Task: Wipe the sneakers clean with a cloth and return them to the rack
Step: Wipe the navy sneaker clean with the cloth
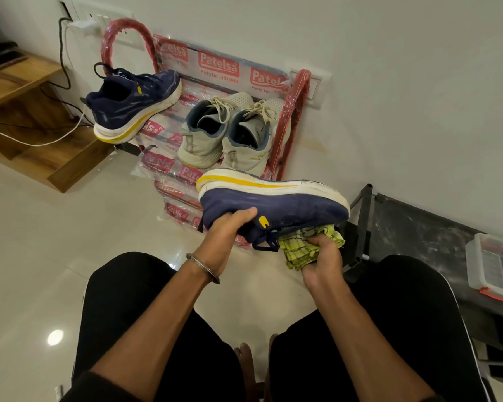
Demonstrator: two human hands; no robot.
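My left hand [228, 230] grips a navy sneaker [288, 206] with a white and yellow sole, held sole-up and on its side above my knees. Under the sneaker's upper, my right hand [320, 258] clutches a bunched yellow-green cloth [299, 249], pressed against the shoe near the laces. The matching navy sneaker [134, 105] sits on the top left of the red rack [291, 117], which is wrapped in printed plastic. A pair of grey sneakers [230, 134] rests on the rack's right side.
A wooden unit [26, 111] with cables and a wall charger [83, 26] stands at the left. A dark folding frame [360, 227] and a low dark surface holding a clear plastic box [491, 268] lie at the right. Glossy floor tiles [41, 242] stretch to the left.
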